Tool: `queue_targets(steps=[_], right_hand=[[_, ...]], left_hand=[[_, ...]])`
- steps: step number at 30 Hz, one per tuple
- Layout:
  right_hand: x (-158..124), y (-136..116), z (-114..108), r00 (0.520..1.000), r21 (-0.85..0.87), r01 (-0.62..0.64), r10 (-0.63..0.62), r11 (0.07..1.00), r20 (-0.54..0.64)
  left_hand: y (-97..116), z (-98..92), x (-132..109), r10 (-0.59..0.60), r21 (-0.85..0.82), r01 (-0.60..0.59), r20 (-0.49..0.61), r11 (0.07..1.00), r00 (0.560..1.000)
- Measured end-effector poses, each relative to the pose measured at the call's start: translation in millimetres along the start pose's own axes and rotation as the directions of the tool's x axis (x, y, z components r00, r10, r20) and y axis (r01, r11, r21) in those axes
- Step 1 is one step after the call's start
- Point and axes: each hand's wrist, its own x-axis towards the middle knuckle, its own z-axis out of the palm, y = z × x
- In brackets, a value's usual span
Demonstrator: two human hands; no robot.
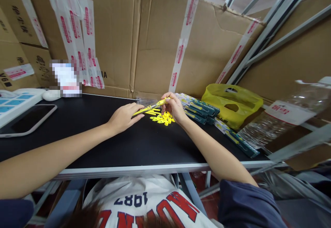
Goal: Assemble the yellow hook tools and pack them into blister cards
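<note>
My left hand [124,116] and my right hand [174,107] both grip a slim yellow knife-like tool [150,107] held level just above the black table [134,142]. The left fingers pinch its near end, the right fingers close around its far end. Beneath and beside the right hand lies a small heap of loose yellow plastic parts [162,118]. A clear plastic piece [146,100] lies just behind the tool.
Dark green carded packs [199,109] are stacked right of my hands, with more [238,140] toward the table's right edge. A yellow plastic bag [232,104] and a clear bottle [281,117] lie at right. A phone [28,119] and calculator [12,102] sit at left. Cardboard boxes [144,38] wall the back.
</note>
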Motion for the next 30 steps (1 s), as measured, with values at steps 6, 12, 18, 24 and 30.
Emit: queue_targets(steps=[6, 12, 18, 24, 30], right_hand=[[-2.0, -2.8, 1.5, 0.998, -0.028, 0.054, -0.053, 0.998, 0.021], [-2.4, -4.9, -1.3, 0.993, -0.080, 0.079, -0.072, 0.994, 0.090], [-0.8, -4.9, -6.8, 0.987, -0.069, 0.068, -0.057, 0.995, 0.150], [0.4, -4.8, -4.9, 0.996, -0.088, 0.082, -0.077, 0.993, 0.054], [-0.6, -5.6, 2.3, 0.994, 0.023, 0.064, -0.066, 0.998, 0.084]], left_hand=[[2.6, 1.2, -3.4, -0.086, -0.065, 0.088, 0.037, 0.994, 0.996], [1.3, 2.1, -4.9, -0.093, -0.071, 0.095, 0.030, 0.993, 0.995], [1.0, 0.1, -2.6, -0.080, -0.111, 0.081, 0.014, 0.991, 0.997], [-1.0, 1.2, -3.5, -0.090, -0.089, 0.089, -0.010, 0.992, 0.996], [-4.4, 3.6, -8.0, -0.072, -0.019, 0.071, -0.056, 0.997, 0.996]])
